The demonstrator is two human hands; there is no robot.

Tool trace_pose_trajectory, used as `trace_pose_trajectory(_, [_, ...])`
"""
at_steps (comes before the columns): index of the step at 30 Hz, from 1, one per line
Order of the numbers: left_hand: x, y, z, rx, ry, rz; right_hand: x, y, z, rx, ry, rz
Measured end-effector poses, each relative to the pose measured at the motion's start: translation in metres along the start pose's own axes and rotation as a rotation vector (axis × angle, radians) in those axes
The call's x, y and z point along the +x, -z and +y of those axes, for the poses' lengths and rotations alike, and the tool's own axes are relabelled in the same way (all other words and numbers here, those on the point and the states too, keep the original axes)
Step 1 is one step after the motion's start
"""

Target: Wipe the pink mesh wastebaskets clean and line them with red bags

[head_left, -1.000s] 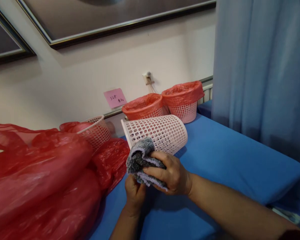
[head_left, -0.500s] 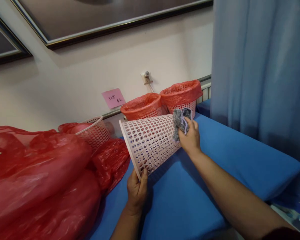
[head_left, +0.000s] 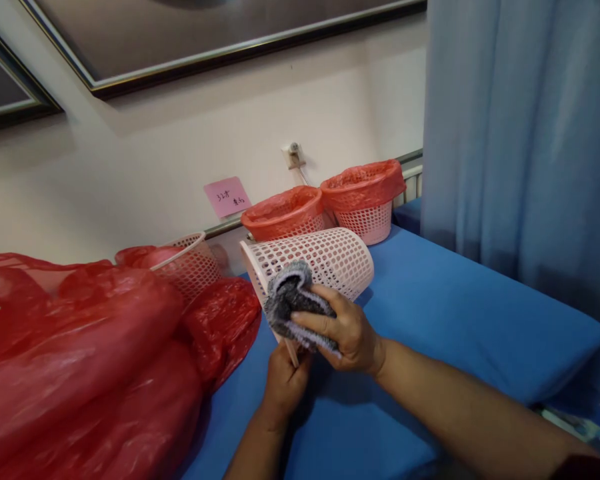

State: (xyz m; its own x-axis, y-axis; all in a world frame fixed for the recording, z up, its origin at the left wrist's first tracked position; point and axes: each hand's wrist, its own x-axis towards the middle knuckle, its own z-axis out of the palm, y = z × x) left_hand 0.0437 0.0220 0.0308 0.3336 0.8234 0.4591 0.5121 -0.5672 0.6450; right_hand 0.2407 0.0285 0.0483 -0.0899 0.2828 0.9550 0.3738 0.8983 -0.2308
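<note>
A pale pink perforated wastebasket (head_left: 330, 257) lies on its side above the blue-covered surface, its mouth facing left. My left hand (head_left: 285, 380) grips its rim at the lower edge, thumb toward me. My right hand (head_left: 347, 330) is closed on a grey cloth (head_left: 293, 303) with light purple edging, pressed to the basket's side near the rim. The cloth covers part of the rim and the holes there.
Two wastebaskets lined with red bags (head_left: 283, 212) stand against the wall. Another basket (head_left: 193, 263) sits at left, behind a heap of red plastic bags (head_left: 90, 353). A blue curtain (head_left: 520, 133) hangs at right. The blue sheet (head_left: 460, 320) covers the surface.
My right hand has brought the cloth from the basket's base end to near the rim. The basket has turned slightly, its base now showing at right. My left hand stays at the rim.
</note>
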Motion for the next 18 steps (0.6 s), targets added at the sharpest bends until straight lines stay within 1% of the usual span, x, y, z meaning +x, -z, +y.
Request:
trace_pose_trajectory(1, [0.001,0.0,0.0,0.006,0.004,-0.003,0.0,0.002,0.011,-0.042,-0.075,0.036])
trace_pose_trajectory(2, [0.001,0.001,0.0,0.011,0.007,-0.006,0.001,0.006,0.026,-0.085,-0.184,0.096])
trace_pose_trajectory(3, [0.001,0.001,0.0,0.015,0.009,-0.009,0.002,0.011,0.043,-0.118,-0.324,0.184])
trace_pose_trajectory(4, [0.001,0.001,0.0,0.015,0.016,-0.003,0.003,0.016,0.061,-0.131,-0.487,0.287])
trace_pose_trajectory(5, [0.001,0.001,0.0,0.015,0.021,-0.003,0.005,0.021,0.079,-0.115,-0.649,0.42])
trace_pose_trajectory(7, [0.001,0.002,0.001,0.016,0.023,-0.016,0.007,0.03,0.109,0.014,-0.967,0.659])
trace_pose_trajectory(8, [0.001,0.001,0.001,0.016,0.025,-0.021,0.008,0.032,0.118,0.094,-1.079,0.747])
trace_pose_trajectory(9, [0.001,0.001,0.002,0.016,0.026,-0.024,0.009,0.032,0.122,0.161,-1.145,0.799])
trace_pose_trajectory(10, [0.001,0.001,0.002,0.016,0.028,-0.025,0.009,0.03,0.122,0.199,-1.157,0.817])
trace_pose_trajectory(11, [0.001,0.001,0.003,0.017,0.027,-0.028,0.009,0.027,0.116,0.202,-1.115,0.802])
trace_pose_trajectory(12, [0.002,0.0,0.003,0.021,0.023,-0.03,0.01,0.023,0.106,0.179,-1.027,0.752])
trace_pose_trajectory(13, [0.002,0.0,0.003,0.03,0.015,-0.034,0.01,0.018,0.091,0.147,-0.907,0.667])
trace_pose_trajectory(15, [0.001,0.0,0.002,0.058,-0.004,-0.044,0.009,0.01,0.056,0.114,-0.611,0.426])
trace_pose_trajectory(16, [0.0,0.0,0.001,0.072,-0.011,-0.05,0.009,0.007,0.038,0.134,-0.469,0.274])
trace_pose_trajectory(17, [-0.001,0.001,-0.001,0.08,-0.015,-0.063,0.008,0.004,0.021,0.164,-0.323,0.151])
trace_pose_trajectory(18, [-0.002,0.001,-0.002,0.083,-0.016,-0.076,0.007,0.003,0.007,0.189,-0.211,0.057])
